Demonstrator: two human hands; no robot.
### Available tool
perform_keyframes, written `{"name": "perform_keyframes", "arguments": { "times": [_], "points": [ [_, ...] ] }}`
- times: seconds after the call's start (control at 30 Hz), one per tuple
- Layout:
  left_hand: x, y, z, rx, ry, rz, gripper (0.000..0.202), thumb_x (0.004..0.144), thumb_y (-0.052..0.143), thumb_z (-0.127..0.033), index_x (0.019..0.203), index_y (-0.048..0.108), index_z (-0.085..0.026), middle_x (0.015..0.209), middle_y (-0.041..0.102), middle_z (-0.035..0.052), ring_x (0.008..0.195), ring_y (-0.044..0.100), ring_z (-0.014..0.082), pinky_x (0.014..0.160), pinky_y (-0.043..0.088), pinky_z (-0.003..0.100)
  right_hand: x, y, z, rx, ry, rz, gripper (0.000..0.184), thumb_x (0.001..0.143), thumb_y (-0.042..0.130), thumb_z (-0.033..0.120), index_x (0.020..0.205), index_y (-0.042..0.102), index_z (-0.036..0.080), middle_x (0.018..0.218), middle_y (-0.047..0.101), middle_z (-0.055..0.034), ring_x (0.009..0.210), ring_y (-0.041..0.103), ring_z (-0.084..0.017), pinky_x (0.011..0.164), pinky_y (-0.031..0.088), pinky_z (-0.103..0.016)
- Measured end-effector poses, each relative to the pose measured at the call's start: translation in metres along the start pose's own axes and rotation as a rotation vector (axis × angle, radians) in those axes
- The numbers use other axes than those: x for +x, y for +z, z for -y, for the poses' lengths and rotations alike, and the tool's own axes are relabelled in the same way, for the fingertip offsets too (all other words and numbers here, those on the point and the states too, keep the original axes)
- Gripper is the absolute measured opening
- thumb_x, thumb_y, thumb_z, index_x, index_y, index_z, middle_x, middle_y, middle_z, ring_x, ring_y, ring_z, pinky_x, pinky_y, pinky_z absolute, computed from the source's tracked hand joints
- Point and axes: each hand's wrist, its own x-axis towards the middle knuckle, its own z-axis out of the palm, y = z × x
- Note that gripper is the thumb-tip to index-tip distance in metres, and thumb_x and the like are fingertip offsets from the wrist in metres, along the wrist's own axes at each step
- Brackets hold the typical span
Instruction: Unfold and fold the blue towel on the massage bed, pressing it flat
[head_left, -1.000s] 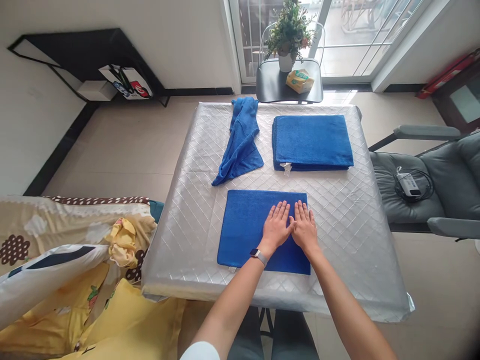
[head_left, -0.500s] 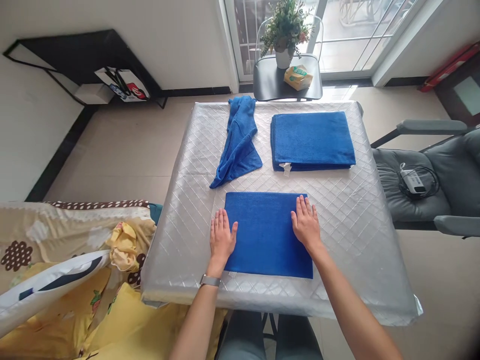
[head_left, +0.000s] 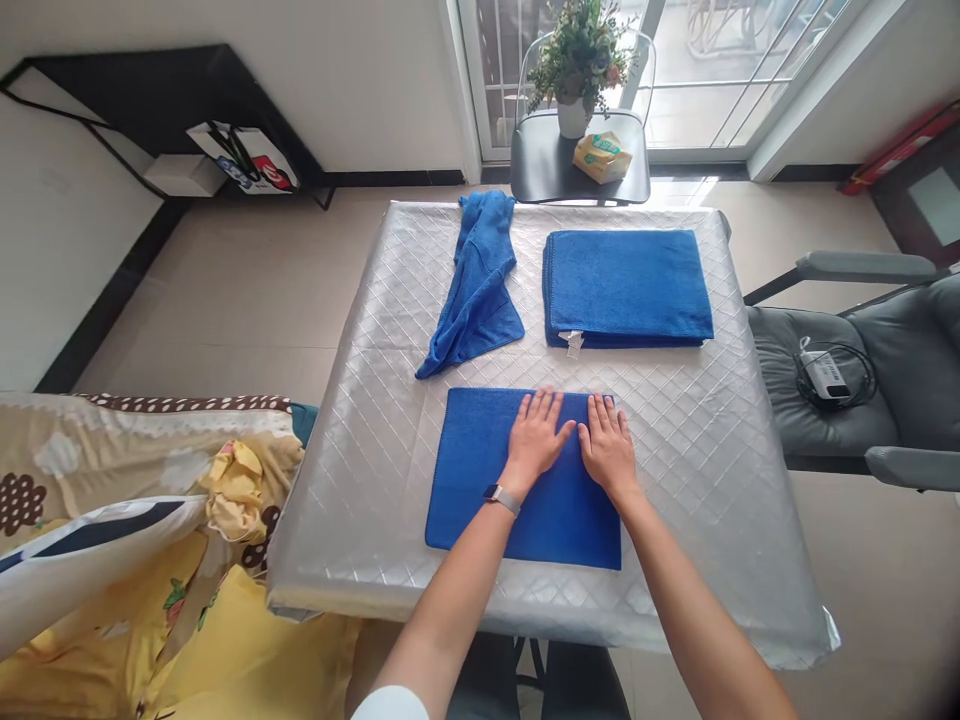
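Note:
A blue towel (head_left: 472, 480) lies flat and rectangular on the silver quilted tablecloth (head_left: 360, 480), close to the near edge. My left hand (head_left: 536, 435) rests flat on its upper middle, fingers stretched out, with a watch on the wrist. Beside it, my right hand (head_left: 607, 445) lies flat over the towel's right side. Both palms face down and hold nothing. Farther back on the right is a stack of folded blue towels (head_left: 630, 285) with a white tag at its front edge. Left of that stack lies a crumpled blue towel (head_left: 480, 285).
Beyond the table stands a chair (head_left: 525, 180) with a potted plant (head_left: 576, 95) and a yellow packet (head_left: 602, 157). On the right, a grey armchair (head_left: 780, 400) holds a white device with a coiled cable (head_left: 829, 375). Yellow bedding (head_left: 247, 650) is at the lower left.
My left hand has moved right, from the towel's left edge to its upper middle. My right hand stays near the right side. The towel's left edge now slants outward toward me.

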Motion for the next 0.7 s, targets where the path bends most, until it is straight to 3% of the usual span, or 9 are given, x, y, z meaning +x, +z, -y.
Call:
{"name": "perform_keyframes", "arguments": {
  "times": [0.13,0.23,0.33,0.43,0.53,0.6,0.7],
  "points": [
    [-0.029,-0.018,0.065,0.042,-0.200,-0.030,0.067,0.105,0.029,-0.051,0.163,0.024,-0.019,0.168,0.029,0.0103,0.158,0.021,0.0253,0.129,0.017,0.052,0.001,-0.001,0.003,0.018,0.011,0.006,0.064,0.106,0.029,0.034,0.165,0.014,0.015,0.168,0.029,-0.0098,0.157,0.021,-0.025,0.128,0.018,-0.049],
    [-0.053,-0.035,0.114,0.074,-0.359,-0.073,0.069,0.106,0.026,-0.051,0.163,0.023,-0.012,0.169,0.026,0.0156,0.157,0.022,0.0280,0.129,0.018,0.053,0.004,-0.002,0.005,0.026,0.017,0.003,0.063,0.106,0.030,0.034,0.165,0.017,0.015,0.168,0.030,-0.0102,0.157,0.022,-0.025,0.127,0.019,-0.050],
    [-0.083,-0.050,0.144,0.071,-0.399,-0.122,0.068,0.107,0.024,-0.048,0.161,0.024,-0.007,0.168,0.026,0.0205,0.157,0.022,0.0295,0.128,0.020,0.053,0.001,-0.010,0.007,0.033,-0.004,-0.059,0.059,0.106,0.032,0.032,0.162,0.028,0.014,0.166,0.035,-0.0110,0.156,0.024,-0.028,0.127,0.021,-0.051],
    [-0.127,-0.059,0.146,0.090,-0.322,-0.205,0.060,0.106,0.033,-0.043,0.156,0.036,-0.011,0.163,0.036,0.0213,0.153,0.031,0.0313,0.123,0.031,0.053,-0.022,-0.027,0.006,0.052,-0.057,-0.170,0.050,0.105,0.038,0.026,0.153,0.046,0.014,0.160,0.044,-0.0134,0.151,0.035,-0.029,0.124,0.027,-0.051],
    [-0.182,-0.062,0.127,0.153,-0.213,-0.270,0.036,0.102,0.049,-0.035,0.131,0.062,-0.017,0.132,0.065,0.0172,0.126,0.061,0.0298,0.104,0.050,0.046,-0.072,-0.046,-0.002,0.111,-0.132,-0.191,0.036,0.102,0.047,0.022,0.133,0.064,0.019,0.137,0.065,-0.0140,0.127,0.060,-0.027,0.109,0.046,-0.045],
    [-0.215,-0.064,0.111,0.159,-0.123,-0.235,0.020,0.098,0.055,-0.026,0.112,0.068,-0.020,0.109,0.071,0.0117,0.103,0.068,0.0256,0.091,0.054,0.041,-0.110,-0.057,-0.008,0.151,-0.213,-0.138,0.026,0.100,0.053,0.021,0.119,0.070,0.021,0.116,0.072,-0.0108,0.105,0.068,-0.024,0.094,0.054,-0.040],
    [-0.247,-0.070,0.091,0.093,-0.025,-0.103,0.013,0.096,0.056,-0.021,0.103,0.067,-0.022,0.100,0.070,0.0082,0.095,0.068,0.0232,0.087,0.055,0.038,-0.155,-0.068,-0.014,0.180,-0.336,-0.060,0.016,0.097,0.060,0.018,0.106,0.072,0.022,0.103,0.073,-0.0074,0.090,0.068,-0.020,0.083,0.055,-0.035]
  ]
}}
